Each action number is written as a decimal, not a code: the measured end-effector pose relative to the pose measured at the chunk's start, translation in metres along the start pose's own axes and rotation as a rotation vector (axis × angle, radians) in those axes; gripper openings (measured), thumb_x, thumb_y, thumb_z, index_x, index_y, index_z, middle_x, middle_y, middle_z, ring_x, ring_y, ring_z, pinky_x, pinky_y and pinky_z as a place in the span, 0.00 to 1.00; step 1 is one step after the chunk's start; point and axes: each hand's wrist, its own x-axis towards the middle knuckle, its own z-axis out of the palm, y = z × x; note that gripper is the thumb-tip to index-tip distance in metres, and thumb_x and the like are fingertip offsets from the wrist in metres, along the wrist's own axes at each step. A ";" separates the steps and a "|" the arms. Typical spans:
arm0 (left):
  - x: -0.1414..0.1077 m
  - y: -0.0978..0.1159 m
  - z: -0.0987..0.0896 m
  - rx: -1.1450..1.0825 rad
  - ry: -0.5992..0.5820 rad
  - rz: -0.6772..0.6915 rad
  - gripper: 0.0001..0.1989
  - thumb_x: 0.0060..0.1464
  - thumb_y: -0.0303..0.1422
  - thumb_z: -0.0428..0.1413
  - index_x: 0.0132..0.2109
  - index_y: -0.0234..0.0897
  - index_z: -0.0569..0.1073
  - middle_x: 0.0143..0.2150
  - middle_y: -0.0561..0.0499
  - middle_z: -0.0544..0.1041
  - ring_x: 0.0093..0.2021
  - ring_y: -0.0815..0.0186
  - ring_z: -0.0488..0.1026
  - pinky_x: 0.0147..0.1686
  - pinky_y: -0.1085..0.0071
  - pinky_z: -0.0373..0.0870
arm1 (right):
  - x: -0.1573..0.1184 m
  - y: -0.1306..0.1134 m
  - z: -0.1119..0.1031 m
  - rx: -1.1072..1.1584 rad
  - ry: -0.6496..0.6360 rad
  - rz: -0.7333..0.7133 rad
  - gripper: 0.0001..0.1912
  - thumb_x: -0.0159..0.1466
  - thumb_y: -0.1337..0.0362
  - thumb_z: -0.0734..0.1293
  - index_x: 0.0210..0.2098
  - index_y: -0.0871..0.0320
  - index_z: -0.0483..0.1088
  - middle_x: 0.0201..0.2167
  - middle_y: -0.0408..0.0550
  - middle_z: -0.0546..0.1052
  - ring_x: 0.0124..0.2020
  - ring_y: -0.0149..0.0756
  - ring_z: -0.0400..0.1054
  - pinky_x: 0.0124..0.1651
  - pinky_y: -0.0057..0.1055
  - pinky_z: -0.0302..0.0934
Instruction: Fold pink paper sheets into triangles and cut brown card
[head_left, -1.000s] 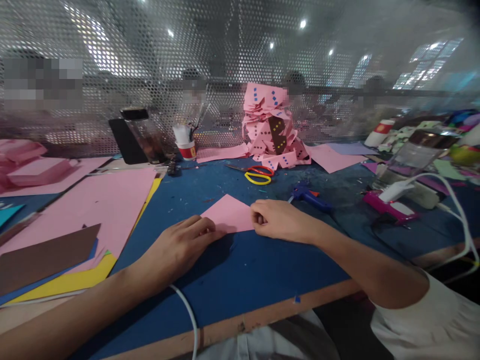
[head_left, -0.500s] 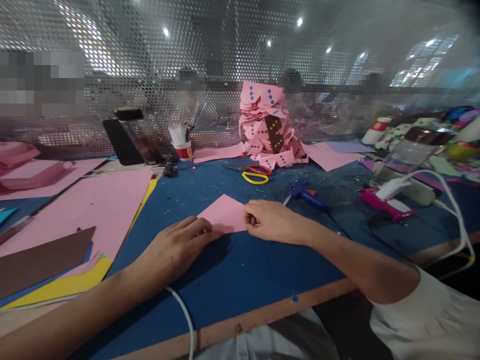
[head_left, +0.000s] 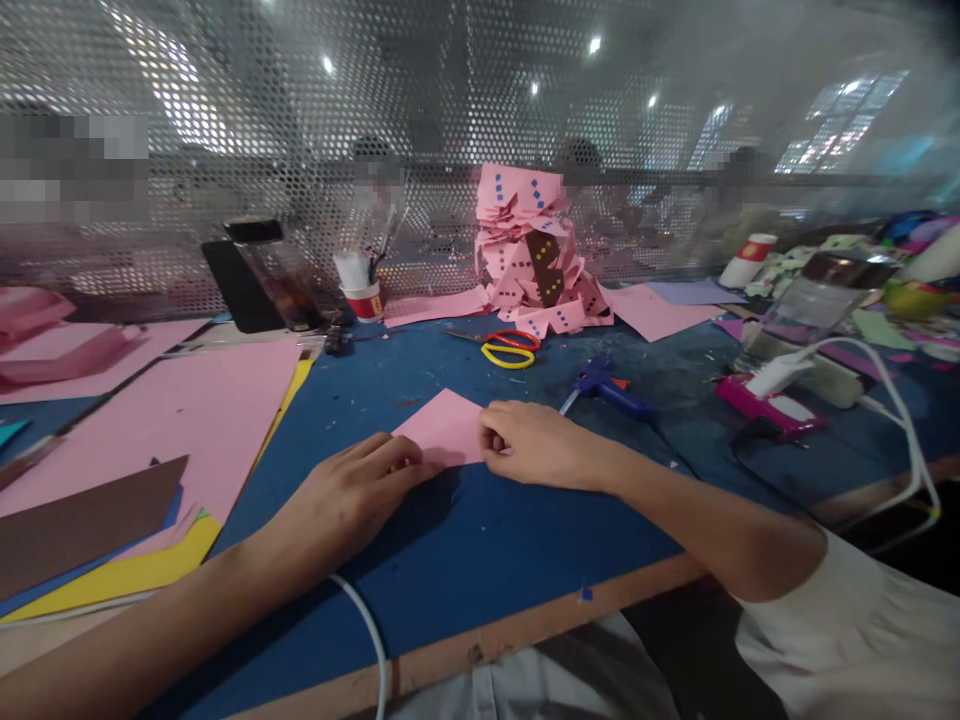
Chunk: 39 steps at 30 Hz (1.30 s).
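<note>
A piece of pink paper [head_left: 442, 425], triangular toward its far side, lies on the blue tabletop in front of me. At its left corner, my left hand [head_left: 364, 490] has thumb and bent fingers closed on the edge. The fingers of my right hand [head_left: 536, 445] are curled in and pinch the right corner, hiding that end of the sheet. Beyond the right hand rests a blue glue gun [head_left: 611, 388]. Scissors [head_left: 511, 348] with red and yellow handles lie farther back.
A pink paper construction [head_left: 532, 250] with small coloured squares stands at the back. Coloured sheets [head_left: 180, 420] cover the left side. A dark-lidded bottle [head_left: 281, 280] and a paper cup [head_left: 364, 300] stand behind. To the right are a pink power strip [head_left: 772, 408] and a clear jar [head_left: 806, 295].
My right hand has shifted very slightly left along the paper. The left hand keeps its place, and the view has moved a little.
</note>
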 end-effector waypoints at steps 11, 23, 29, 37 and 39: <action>0.001 -0.001 0.000 -0.009 -0.010 -0.005 0.17 0.68 0.28 0.45 0.57 0.43 0.73 0.46 0.47 0.75 0.41 0.65 0.73 0.41 0.69 0.72 | -0.004 0.004 -0.010 -0.002 -0.057 0.027 0.03 0.61 0.69 0.63 0.34 0.57 0.67 0.37 0.45 0.75 0.35 0.32 0.66 0.35 0.28 0.51; 0.000 0.000 0.000 0.019 -0.022 0.001 0.17 0.68 0.28 0.45 0.58 0.43 0.72 0.46 0.47 0.75 0.41 0.65 0.73 0.41 0.69 0.72 | -0.011 0.002 -0.030 -0.017 -0.153 0.065 0.02 0.62 0.69 0.62 0.34 0.56 0.66 0.38 0.45 0.75 0.35 0.32 0.66 0.33 0.28 0.51; -0.004 -0.003 0.003 0.005 -0.027 -0.021 0.17 0.68 0.28 0.45 0.58 0.43 0.73 0.46 0.47 0.75 0.41 0.64 0.73 0.42 0.68 0.72 | -0.010 0.002 -0.030 -0.015 -0.160 0.060 0.03 0.62 0.69 0.62 0.33 0.56 0.66 0.37 0.45 0.75 0.34 0.32 0.66 0.33 0.28 0.51; -0.004 -0.003 0.003 0.026 -0.045 -0.016 0.17 0.68 0.28 0.45 0.58 0.43 0.72 0.47 0.46 0.75 0.42 0.64 0.73 0.42 0.67 0.72 | -0.011 0.009 -0.032 -0.001 -0.196 0.062 0.02 0.61 0.67 0.64 0.35 0.56 0.68 0.38 0.45 0.75 0.35 0.33 0.67 0.33 0.27 0.53; -0.004 -0.003 0.003 0.028 -0.048 -0.016 0.18 0.68 0.28 0.45 0.59 0.44 0.72 0.47 0.46 0.75 0.42 0.64 0.73 0.42 0.67 0.72 | -0.011 0.011 -0.033 0.004 -0.202 0.059 0.02 0.61 0.68 0.64 0.35 0.56 0.68 0.38 0.45 0.75 0.34 0.33 0.68 0.32 0.28 0.52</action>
